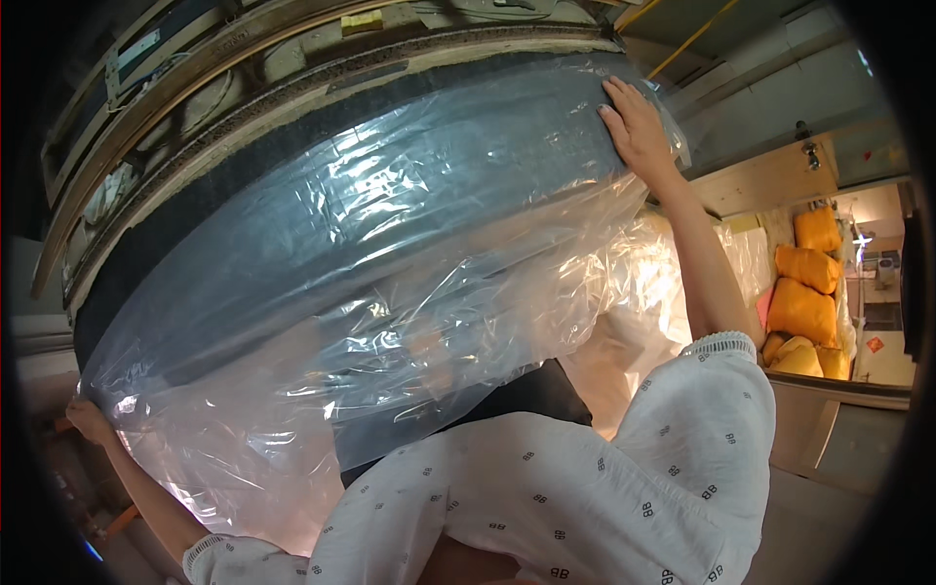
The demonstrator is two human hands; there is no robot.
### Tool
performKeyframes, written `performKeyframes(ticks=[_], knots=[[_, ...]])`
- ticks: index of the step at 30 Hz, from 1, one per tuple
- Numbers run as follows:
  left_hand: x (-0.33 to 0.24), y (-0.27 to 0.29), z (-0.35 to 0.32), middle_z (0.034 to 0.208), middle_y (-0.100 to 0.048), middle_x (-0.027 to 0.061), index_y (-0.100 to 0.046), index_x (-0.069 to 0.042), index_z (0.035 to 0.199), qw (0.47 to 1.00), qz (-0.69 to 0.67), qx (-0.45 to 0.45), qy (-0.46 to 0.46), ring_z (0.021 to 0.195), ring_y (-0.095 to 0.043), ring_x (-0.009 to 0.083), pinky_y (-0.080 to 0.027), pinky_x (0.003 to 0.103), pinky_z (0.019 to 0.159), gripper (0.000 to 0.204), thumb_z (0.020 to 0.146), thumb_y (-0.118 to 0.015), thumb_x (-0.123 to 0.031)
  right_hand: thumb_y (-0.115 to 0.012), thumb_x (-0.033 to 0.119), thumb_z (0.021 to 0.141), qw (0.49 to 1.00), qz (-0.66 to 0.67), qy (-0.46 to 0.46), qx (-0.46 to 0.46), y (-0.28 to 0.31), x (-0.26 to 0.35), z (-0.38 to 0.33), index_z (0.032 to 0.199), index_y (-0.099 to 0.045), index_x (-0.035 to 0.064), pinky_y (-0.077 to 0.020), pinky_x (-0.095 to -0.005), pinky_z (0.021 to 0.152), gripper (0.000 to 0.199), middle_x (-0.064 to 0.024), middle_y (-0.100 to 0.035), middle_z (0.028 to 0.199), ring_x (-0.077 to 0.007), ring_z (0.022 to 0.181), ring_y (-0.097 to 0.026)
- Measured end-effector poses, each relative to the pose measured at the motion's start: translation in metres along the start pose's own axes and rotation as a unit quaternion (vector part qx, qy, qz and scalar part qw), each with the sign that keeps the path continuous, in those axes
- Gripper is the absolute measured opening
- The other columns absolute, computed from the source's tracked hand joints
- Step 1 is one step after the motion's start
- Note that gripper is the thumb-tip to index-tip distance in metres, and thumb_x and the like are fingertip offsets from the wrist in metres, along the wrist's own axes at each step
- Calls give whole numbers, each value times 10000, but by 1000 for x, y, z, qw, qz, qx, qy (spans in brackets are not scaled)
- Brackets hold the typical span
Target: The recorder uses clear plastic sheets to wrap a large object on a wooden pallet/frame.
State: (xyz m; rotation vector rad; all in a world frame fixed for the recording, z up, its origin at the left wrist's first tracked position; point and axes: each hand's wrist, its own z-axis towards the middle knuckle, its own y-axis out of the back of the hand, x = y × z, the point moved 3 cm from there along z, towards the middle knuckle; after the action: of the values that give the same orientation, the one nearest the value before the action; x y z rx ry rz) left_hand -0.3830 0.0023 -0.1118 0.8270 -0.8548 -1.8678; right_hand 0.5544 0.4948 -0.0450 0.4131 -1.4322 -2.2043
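Observation:
A large clear plastic sheet (pixel 439 292), wrinkled and shiny, lies over a long dark surface (pixel 166 224) and hangs down its near side towards my body. At the far left, my left hand (pixel 90 419) is closed on the sheet's corner by the end of the dark surface; its fingertips are partly hidden. My right hand (pixel 639 127) rests on the sheet near its far right end, fingers stretched out and thumb apart. Both arms are spread wide.
Behind the dark surface runs a frame of curved-looking wooden rails (pixel 146 136), with a small yellow thing (pixel 362 21) among them. On the right, several orange bundles (pixel 804 302) are stacked beside a wooden board (pixel 770 180). A dark panel (pixel 526 395) shows below the sheet.

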Motion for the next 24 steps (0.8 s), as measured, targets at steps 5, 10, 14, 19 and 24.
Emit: performKeyframes(ticks=[5,10,14,19,24], knots=[[54,50,22,1051,-582,199,-549,36,1069,997,-27,-61,-44,941,-567,351,-452,400,806,395,904,-408,-293,-417,322,911,983,143,111,-3,4,88,11,1279,-439,75,-254,-462,1030,444,-107,-397,1359,-298,1269,-339],[3,96,-32,1021,-580,42,-551,-25,1088,820,-523,114,203,847,-540,142,-443,269,730,337,892,-511,-297,-491,213,880,987,108,117,20,8,105,-8,1248,-477,75,-299,-403,1009,394,-98,-484,1286,-302,1218,-410],[48,171,-55,1019,-580,22,-547,-51,1102,852,-481,110,175,837,-534,121,-440,262,722,335,887,-529,-307,-580,196,830,981,160,107,2,1,96,21,1098,-546,38,-435,-355,841,313,-103,-608,1049,-304,966,-564],[88,205,-76,1016,-579,-12,-540,-94,1126,886,-425,133,130,820,-524,85,-434,249,707,338,880,-558,-325,-627,168,787,940,339,28,29,-41,66,70,865,-592,31,-452,-287,695,162,-36,-613,793,-173,740,-572],[72,171,-32,837,-565,-40,-597,-111,990,797,-572,165,103,739,-512,59,-404,197,640,158,871,-567,-211,-605,194,811,852,520,-44,31,-5,47,94,950,-611,61,-405,-256,822,192,-15,-596,934,-123,895,-532]])
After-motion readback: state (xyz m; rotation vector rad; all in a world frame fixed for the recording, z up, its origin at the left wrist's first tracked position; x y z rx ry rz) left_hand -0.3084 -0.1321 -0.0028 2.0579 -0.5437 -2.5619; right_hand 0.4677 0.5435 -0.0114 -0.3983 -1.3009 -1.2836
